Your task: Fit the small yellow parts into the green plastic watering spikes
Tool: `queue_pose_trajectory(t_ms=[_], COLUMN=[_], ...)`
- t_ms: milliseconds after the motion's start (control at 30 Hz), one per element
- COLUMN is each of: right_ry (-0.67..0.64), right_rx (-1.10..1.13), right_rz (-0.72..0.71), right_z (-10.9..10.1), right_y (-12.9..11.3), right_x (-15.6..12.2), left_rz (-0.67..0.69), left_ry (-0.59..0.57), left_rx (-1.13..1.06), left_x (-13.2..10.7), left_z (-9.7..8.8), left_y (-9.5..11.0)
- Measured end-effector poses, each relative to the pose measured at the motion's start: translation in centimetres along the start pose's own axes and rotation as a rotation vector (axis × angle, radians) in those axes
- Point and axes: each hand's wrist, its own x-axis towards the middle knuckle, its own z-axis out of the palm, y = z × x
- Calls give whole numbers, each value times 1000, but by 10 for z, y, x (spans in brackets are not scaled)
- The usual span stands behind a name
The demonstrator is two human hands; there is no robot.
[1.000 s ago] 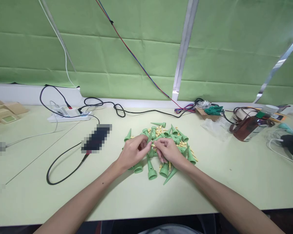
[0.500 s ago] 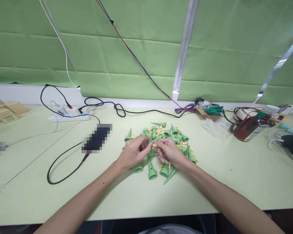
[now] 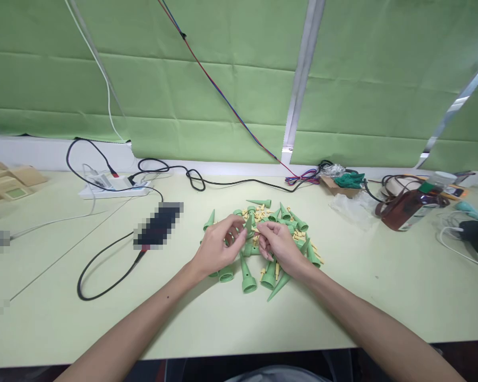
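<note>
On the pale desk (image 3: 103,318), nearest the person, loose cones (image 3: 247,276) lie on their sides. Just beyond them the left hand (image 3: 217,246) has its fingers closed around a green cone (image 3: 248,225), tip up. The right hand (image 3: 281,245) pinches a yellow peg (image 3: 256,232) in its fingertips, right beside that cone. A pile (image 3: 292,225) of cones and pegs spreads behind, with a power strip (image 3: 113,187) and brown bottle (image 3: 408,208) farther back.

The pale green table (image 3: 223,318) carries a heap of green cones (image 3: 247,273) and yellow pegs (image 3: 298,233) under the left hand (image 3: 219,246) and right hand (image 3: 281,245). Left of the left hand lie a looped black cable (image 3: 99,281) and, farther back, a white power strip (image 3: 113,188). Well right of the right hand lie a clear bag (image 3: 352,208) and a brown bottle (image 3: 406,211) on its side.
</note>
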Motion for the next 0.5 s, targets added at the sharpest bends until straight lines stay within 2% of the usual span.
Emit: queue_pose_trajectory(t_ms=[233,500], right_ry=[44,40], right_rx=[-24,-176], right_rz=[-116,-237], right_z=[0,1], right_y=[2,-1], right_x=[2,-3], left_rz=[-200,-437], left_ry=[-27,-220], left_rx=[-162,-364], left_x=[2,6], left_z=[0,1], left_y=[-2,-6])
